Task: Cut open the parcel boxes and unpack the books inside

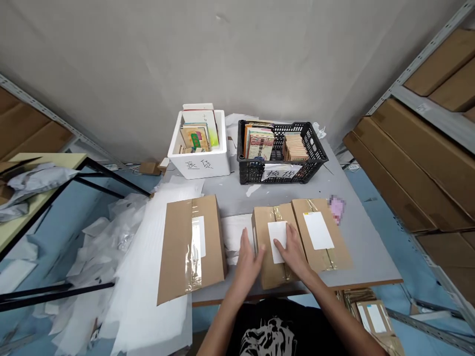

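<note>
Lying open and flat, gripping nothing, the left hand beside and right hand on the middle box could push it off the near edge of the table.

The person wears a black T-shirt with a pale grey-white graphic print across the chest — brushy, sketch-like strokes, the motif too cropped to make out. Its sleeves lie out of view; both forearms are uncovered down to the wrists, and the left hand and right hand are bare.
</note>
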Available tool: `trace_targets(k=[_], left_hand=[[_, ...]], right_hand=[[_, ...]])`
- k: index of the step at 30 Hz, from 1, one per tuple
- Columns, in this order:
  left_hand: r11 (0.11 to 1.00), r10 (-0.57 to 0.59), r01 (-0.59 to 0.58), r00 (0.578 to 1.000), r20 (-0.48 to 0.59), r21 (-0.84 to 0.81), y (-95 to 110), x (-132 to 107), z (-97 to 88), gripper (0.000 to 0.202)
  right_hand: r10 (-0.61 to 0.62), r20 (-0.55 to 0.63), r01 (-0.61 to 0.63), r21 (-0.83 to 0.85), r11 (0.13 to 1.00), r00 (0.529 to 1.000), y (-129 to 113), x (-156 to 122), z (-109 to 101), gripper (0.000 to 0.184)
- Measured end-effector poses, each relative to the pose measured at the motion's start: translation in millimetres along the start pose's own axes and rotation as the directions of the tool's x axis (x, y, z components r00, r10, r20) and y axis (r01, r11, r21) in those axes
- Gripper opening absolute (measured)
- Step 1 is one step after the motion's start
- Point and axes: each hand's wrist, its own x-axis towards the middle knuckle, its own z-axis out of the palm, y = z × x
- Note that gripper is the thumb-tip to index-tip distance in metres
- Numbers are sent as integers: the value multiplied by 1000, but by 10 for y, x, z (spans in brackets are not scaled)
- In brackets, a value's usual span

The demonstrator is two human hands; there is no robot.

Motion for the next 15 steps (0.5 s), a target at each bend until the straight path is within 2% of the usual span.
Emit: trace_targets(k=[2,3,5,7,9,12,15], left_hand=[[997,-65,66,998,10,-36,-124,121,342,81],[994,-97,97,995,6,-55,-215,172,445,82],[980,-172,171,985,5,-97,-399,229,540,80],[963,-230,230,973,16,-139,-535,224,536,73],[956,-238,238,971,23,-174,-600,182,494,64],[952,-212,210,977,14,-221,-595,126,451,59],[936,-240,232,971,4,-266,-532,110,459,60]], right_hand=[[34,13,-35,22,999,999,180,-7,-4,81],[44,14,-44,31,999,999,246,-3,-4,81],[61,12,-61,47,997,998,340,23,-18,80],[86,22,-87,66,994,996,399,68,-52,82],[116,65,-123,112,986,991,434,122,-86,85],[132,162,-168,233,958,978,443,189,-103,83],[130,180,-183,320,929,975,387,201,-112,75]])
